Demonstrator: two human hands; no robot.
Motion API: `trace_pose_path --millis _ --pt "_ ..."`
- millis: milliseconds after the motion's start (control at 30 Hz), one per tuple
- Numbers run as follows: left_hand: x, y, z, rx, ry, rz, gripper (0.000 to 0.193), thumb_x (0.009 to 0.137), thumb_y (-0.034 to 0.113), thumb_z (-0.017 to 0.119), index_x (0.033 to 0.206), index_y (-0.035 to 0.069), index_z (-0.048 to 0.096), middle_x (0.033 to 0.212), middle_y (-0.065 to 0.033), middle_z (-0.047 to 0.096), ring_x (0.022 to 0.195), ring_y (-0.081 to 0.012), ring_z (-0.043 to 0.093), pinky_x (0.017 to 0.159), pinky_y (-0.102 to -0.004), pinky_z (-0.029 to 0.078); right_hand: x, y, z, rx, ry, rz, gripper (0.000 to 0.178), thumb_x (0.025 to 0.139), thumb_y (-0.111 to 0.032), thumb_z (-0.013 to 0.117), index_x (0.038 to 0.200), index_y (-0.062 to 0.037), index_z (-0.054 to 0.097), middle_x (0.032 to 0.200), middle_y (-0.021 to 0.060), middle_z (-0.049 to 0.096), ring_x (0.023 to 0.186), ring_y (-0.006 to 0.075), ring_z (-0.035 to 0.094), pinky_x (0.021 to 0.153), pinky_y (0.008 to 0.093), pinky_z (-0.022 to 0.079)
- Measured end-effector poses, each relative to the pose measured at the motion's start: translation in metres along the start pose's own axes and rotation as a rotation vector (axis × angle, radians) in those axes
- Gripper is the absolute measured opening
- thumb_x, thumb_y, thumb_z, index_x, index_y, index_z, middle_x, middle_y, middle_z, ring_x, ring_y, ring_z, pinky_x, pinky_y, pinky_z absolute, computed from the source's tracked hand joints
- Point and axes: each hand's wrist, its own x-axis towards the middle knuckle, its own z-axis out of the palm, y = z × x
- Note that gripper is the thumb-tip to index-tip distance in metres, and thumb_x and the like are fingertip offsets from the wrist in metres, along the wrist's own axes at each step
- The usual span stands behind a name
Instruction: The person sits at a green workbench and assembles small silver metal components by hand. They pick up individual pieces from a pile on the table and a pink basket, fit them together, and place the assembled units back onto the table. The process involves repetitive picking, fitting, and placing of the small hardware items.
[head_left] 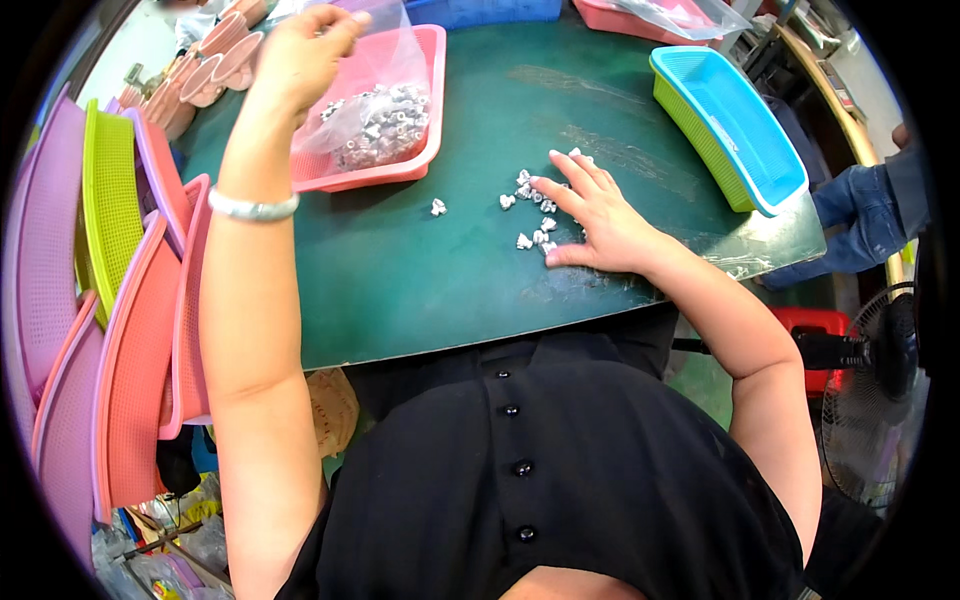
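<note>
My left hand [312, 48] is raised over the left part of the table, its fingers closed on the upper edge of a clear plastic bag [385, 55]. That bag sits in a pink plastic basket [437, 100] and holds many small silvery metal parts [385, 125]. Over to the right, my right hand [605, 215] rests open, fingers spread, on the green tabletop. Beside and partly beneath its fingers is a loose cluster of the same small parts [524, 190], some hidden by the hand. One single part [438, 207] lies apart, between the cluster and the pink basket.
A blue basket nested in a green one [730, 130] stands at the table's right end. Stacked purple, green and coral baskets [130, 400] crowd the left side. Another pink container [650, 18] is at the back. A fan [870, 390] and a person's jeans [850, 225] are at right.
</note>
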Motion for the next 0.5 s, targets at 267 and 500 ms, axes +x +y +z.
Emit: trace_pose_path --millis 267,500 --pt "-0.009 -0.011 0.011 0.304 -0.205 0.015 0.027 0.082 0.021 0.057 0.101 0.002 0.061 0.086 -0.0075 0.063 0.075 -0.0152 0.056 0.071 -0.0280 0.044 0.030 0.002 0.008 -0.043 0.162 -0.223 0.032 0.078 -0.026 0.061 0.102 -0.0062 0.056 0.093 0.0087 0.053 0.086 0.0246 0.052 0.074 0.0331 0.045" --pt "-0.052 0.012 0.004 0.324 0.106 0.210 0.023 0.084 0.019 0.055 0.098 0.002 0.063 0.080 -0.0010 0.062 0.071 -0.0087 0.054 0.066 -0.0227 0.043 0.038 0.007 0.015 -0.078 0.132 -0.204 0.021 0.079 -0.020 0.058 0.092 -0.0042 0.055 0.084 0.0105 0.053 0.077 0.0272 0.056 0.065 0.0361 0.048"
